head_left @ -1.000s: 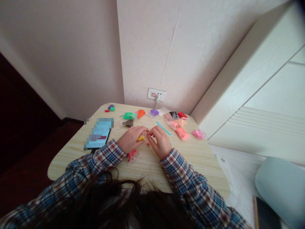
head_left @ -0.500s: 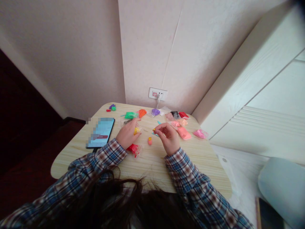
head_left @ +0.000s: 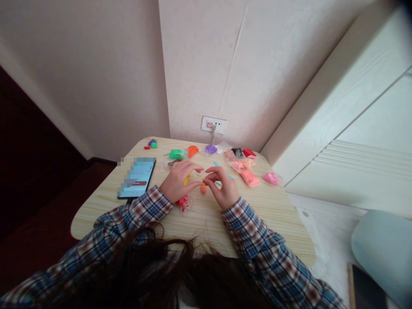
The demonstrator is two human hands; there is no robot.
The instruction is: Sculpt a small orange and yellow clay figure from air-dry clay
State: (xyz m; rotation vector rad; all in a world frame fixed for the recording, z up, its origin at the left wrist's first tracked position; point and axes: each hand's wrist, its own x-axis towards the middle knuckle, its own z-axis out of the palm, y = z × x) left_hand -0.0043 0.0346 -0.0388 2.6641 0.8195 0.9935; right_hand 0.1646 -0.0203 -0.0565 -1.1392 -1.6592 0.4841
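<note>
My left hand (head_left: 179,180) is over the middle of the table, its thumb and fingers spread apart. Under and beside it lies a bag of yellow clay (head_left: 186,179), partly covered by the hand. My right hand (head_left: 222,185) is closed in a pinch on a small bit of yellow clay, mostly hidden by the fingertips. Both hands' fingertips almost meet. Just below them a small salmon-pink clay piece (head_left: 203,190) with a yellow top sits on the table. A bag of red clay (head_left: 184,202) lies by my left wrist.
A phone (head_left: 137,178) lies at the left. Bags of green clay (head_left: 177,154), orange clay (head_left: 193,151) and purple clay (head_left: 211,149) line the back. Salmon clay (head_left: 249,177) and pink clay (head_left: 272,178) lie right. Light-blue tools (head_left: 223,169) lie behind my right hand.
My left hand has moved right, towards my right hand, with its thumb stretched out. My right hand has shifted slightly left, bringing the fingertips together above the salmon-pink piece.
</note>
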